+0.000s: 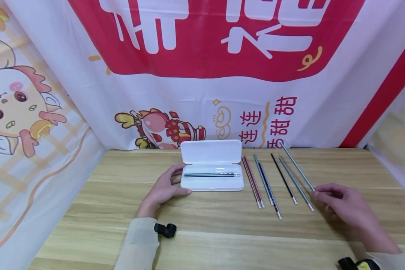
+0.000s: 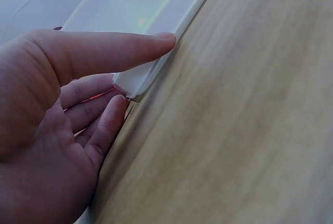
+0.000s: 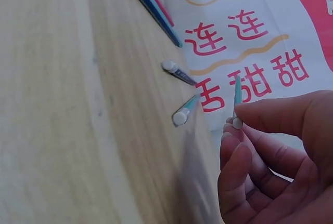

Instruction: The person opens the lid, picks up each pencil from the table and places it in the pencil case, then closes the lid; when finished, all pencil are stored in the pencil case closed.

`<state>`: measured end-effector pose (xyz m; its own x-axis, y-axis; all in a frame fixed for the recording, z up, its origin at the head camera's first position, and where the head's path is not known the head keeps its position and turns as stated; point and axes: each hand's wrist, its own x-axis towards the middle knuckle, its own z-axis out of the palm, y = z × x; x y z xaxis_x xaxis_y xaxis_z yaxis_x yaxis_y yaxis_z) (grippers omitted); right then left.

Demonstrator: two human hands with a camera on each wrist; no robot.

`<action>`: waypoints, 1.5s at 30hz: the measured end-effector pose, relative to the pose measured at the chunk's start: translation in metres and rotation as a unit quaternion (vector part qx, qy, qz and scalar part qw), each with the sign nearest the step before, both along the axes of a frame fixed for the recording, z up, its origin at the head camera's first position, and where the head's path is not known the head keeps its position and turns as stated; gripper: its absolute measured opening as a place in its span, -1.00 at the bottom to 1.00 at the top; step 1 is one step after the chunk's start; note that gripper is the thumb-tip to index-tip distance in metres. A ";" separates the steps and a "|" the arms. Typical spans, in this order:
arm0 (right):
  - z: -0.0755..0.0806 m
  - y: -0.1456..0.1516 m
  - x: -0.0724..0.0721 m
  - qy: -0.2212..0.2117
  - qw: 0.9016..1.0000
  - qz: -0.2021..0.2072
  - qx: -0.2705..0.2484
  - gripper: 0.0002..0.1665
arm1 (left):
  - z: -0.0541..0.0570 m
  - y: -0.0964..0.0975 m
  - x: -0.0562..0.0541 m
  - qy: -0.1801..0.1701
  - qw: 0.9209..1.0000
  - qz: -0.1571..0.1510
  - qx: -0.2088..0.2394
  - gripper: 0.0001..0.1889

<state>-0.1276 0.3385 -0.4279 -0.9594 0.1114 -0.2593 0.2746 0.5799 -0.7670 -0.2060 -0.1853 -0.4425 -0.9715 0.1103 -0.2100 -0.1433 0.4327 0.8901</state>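
Note:
A white pencil case [image 1: 212, 185] stands with its lid raised at the back, and a few pencils [image 1: 209, 174] lie lengthwise inside it. My left hand [image 1: 163, 189] holds the case's left end, thumb along the front edge and fingers round the left side. In the left wrist view the thumb [image 2: 119, 52] reaches across the case's corner. My right hand [image 1: 344, 202] pinches a teal pencil [image 1: 297, 167] by its white eraser end between thumb and fingertips. That pencil tilts up off the table, its far end pointing away. Beside the hand lies another teal pencil [image 1: 296, 183].
Right of the case lie a black pencil [image 1: 284, 179], red pencils [image 1: 251, 176] and blue pencils [image 1: 269, 187], eraser ends toward me. They rest on a wooden table [image 1: 222, 221]. A printed cloth [image 1: 202, 90] hangs directly behind the table's far edge.

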 end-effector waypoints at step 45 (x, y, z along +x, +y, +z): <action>0.036 -0.068 -0.027 0.035 0.996 0.087 0.008 -0.48 | -0.001 -0.002 0.000 0.007 1.000 -0.012 0.009 -0.07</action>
